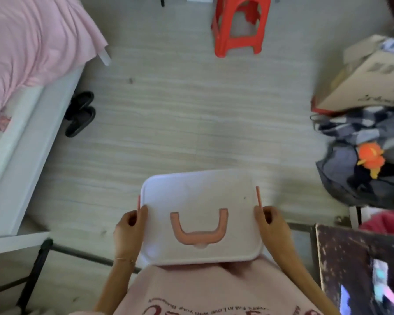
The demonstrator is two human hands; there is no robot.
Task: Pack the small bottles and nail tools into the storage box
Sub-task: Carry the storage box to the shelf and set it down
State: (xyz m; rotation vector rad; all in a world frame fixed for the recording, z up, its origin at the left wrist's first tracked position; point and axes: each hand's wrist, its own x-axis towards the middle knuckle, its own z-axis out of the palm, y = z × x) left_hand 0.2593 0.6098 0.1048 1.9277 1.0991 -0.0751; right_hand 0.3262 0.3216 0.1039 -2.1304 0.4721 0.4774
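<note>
Both hands, left hand (129, 226) and right hand (268, 220), grip opposite sides of a closed white rectangular plastic storage box (200, 196) with a pink handle (199, 228) lying between them.

The floor (180, 114) ahead of the storage box (200, 214) is wide and bare, so a hand could move there freely. The bed (21, 110) blocks the left side, with black slippers (80, 113) beside it. A red stool (240, 26) stands far ahead. On the right, a cardboard box (369, 80), a pile of clothes (359, 155) and a dark table (341, 258) close that side.
</note>
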